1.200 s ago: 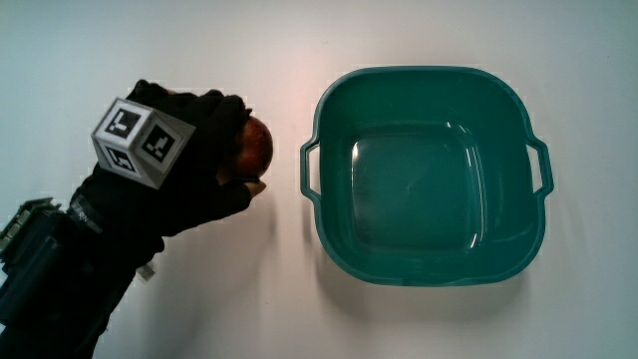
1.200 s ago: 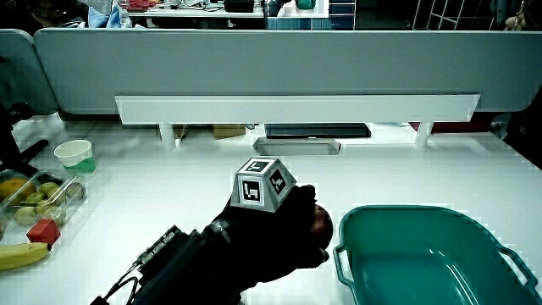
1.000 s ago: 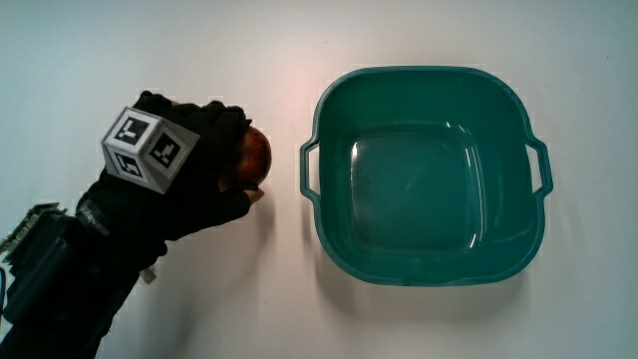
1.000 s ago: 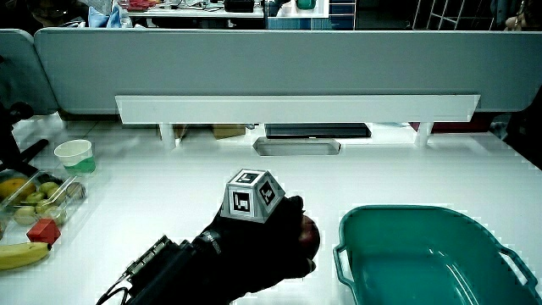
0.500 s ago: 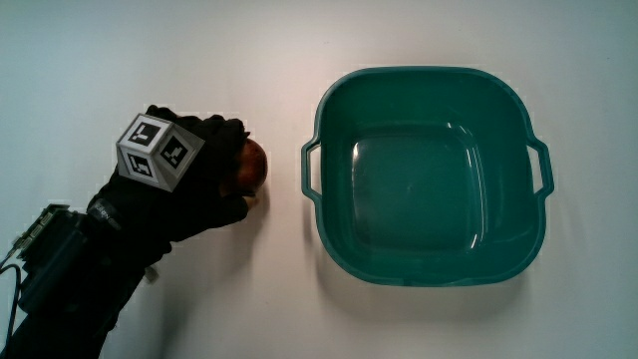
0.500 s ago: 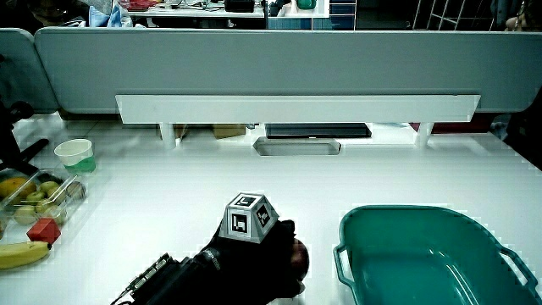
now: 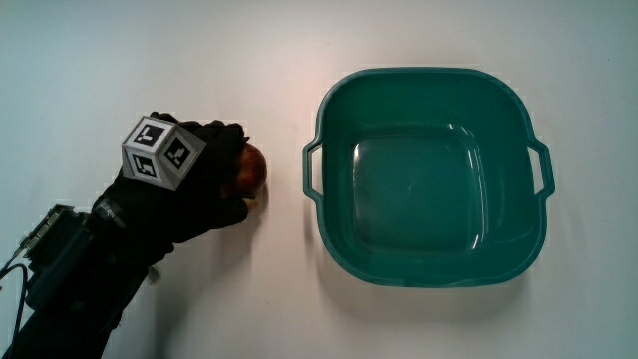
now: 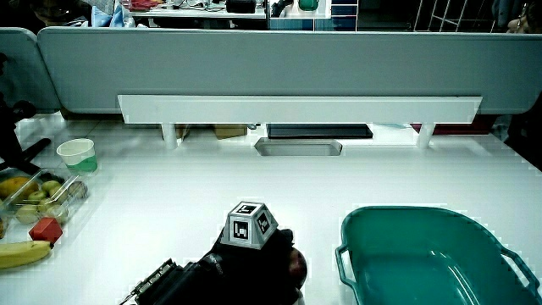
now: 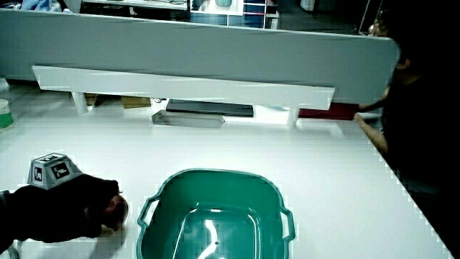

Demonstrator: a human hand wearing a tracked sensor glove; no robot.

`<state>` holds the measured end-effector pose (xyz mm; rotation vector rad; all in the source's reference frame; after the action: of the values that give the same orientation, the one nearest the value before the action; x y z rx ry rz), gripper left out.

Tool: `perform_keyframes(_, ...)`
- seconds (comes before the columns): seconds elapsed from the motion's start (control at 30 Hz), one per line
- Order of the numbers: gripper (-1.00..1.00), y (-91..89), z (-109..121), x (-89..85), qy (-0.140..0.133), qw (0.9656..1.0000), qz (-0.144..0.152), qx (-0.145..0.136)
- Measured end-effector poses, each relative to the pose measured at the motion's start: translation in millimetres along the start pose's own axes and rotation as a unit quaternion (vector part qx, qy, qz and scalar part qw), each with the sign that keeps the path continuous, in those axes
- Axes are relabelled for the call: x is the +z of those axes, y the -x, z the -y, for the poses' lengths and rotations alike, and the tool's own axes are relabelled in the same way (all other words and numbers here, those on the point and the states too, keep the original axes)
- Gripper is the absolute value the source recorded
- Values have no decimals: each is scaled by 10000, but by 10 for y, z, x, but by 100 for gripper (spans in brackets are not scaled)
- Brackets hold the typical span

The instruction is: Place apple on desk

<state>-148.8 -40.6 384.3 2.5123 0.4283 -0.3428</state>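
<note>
My grip (image 7: 204, 179) is clamped on the apple (image 7: 250, 170), which sits under my fingertips low at the tabletop (image 7: 150, 60), beside the basin (image 7: 429, 269).

A teal basin (image 7: 429, 264) sits empty on the surface. At the surface's edge, a banana (image 8: 24, 252), a red block (image 8: 45, 230) and a pale cup (image 8: 75, 154) cluster near a clear fruit tray (image 8: 42, 196).

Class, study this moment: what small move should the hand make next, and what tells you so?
Probably open the fingers and let go. The hand grips the apple, which appears to sit low on the white desk beside the green basin, not in it.
</note>
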Motion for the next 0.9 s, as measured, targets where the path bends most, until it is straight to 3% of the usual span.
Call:
perform_keyframes(0.17,0,44,-40,-29,154,9998,96,92)
perform_keyframes(0.33,-20,95,-14,-4,155,9993,249,213)
perform_keyframes(0.43,-32,117,-15,-10,290,9983,404,313)
perform_keyframes(0.5,-40,128,-15,-9,297,9985,335,313)
perform_keyframes(0.6,-52,211,-15,-42,288,9982,472,251)
perform_keyframes(0.63,-56,244,-5,-54,306,9969,643,325)
perform_keyframes(0.73,-68,171,99,85,270,9968,609,439)
perform_keyframes(0.8,-76,234,113,66,23,9976,675,144)
perform_keyframes(0.83,-80,287,133,32,3,9938,1057,355)
perform_keyframes(0.9,-88,170,279,166,-269,9948,956,227)
